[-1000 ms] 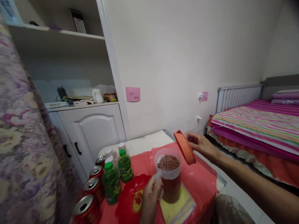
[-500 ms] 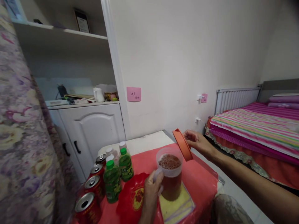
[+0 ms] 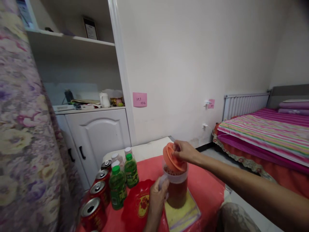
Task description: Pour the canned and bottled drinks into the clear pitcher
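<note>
Hanging aslant over the mouth of a translucent jug (image 3: pixel 177 193), an orange lid (image 3: pixel 168 158) was pinched in the right hand (image 3: pixel 184 152), fingers closed on its upper face. The left hand (image 3: pixel 156 195) was curled around the jug's handle (image 3: pixel 163 183). From where I stood, the jug looked upright on a yellow mat (image 3: pixel 174 220) on the red-covered desk (image 3: pixel 205 185), well filled with brown liquid.

With that load, the jug was likely heavy and apt to slosh; the handle seemed its surest hold, the smooth wall a slippery one if wet. The lid looked light, fairly stiff and hard to break, best taken at its center or by the rim.

Fingers hid whatever grip the lid may have had, and the lid covered much of the jug's mouth; whether it touched the rim, I could not tell. Nor could I make out whether froth or solids topped the liquid. Left of the jug, the left forearm crossed part of a red scalloped plate (image 3: pixel 127 209). Beyond it, green bottles (image 3: pixel 117 190) partly masked pale-capped ones (image 3: pixel 117 158), and at the frame's bottom edge a row of red cans (image 3: pixel 93 214) was cut off.
</note>
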`<act>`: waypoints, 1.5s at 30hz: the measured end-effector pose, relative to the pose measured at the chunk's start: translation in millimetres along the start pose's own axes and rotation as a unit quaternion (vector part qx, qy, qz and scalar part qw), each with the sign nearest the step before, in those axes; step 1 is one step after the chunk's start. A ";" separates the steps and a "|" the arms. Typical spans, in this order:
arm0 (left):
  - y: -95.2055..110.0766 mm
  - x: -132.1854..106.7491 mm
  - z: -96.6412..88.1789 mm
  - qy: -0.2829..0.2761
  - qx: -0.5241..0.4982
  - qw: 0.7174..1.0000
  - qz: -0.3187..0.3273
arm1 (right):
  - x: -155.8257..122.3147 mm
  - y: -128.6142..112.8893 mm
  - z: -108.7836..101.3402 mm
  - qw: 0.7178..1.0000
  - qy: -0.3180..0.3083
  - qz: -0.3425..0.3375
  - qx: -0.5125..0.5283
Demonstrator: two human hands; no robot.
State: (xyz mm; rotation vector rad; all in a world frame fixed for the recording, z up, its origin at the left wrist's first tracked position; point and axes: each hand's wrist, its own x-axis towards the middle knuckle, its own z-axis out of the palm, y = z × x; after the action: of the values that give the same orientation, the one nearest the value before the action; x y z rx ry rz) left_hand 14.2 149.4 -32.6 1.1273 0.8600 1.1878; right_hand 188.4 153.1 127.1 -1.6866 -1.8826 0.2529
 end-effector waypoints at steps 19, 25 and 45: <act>29.8 -23.2 -0.4 -0.015 0.050 0.998 0.016 | 8.9 -21.7 18.4 0.968 -0.092 0.022 -0.234; 29.3 -21.3 -3.9 -0.018 0.057 0.998 0.025 | 3.2 -21.0 24.5 0.966 -0.097 0.011 -0.238; -20.5 -37.9 -82.2 0.037 0.149 0.986 0.063 | -147.9 8.5 94.7 0.941 0.016 0.059 0.332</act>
State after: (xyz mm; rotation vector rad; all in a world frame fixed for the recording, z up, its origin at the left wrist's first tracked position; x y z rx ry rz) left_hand -65.8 129.1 -75.1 1.4034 1.0618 1.2367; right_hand 147.3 36.3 2.2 -1.3132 -1.4351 0.8044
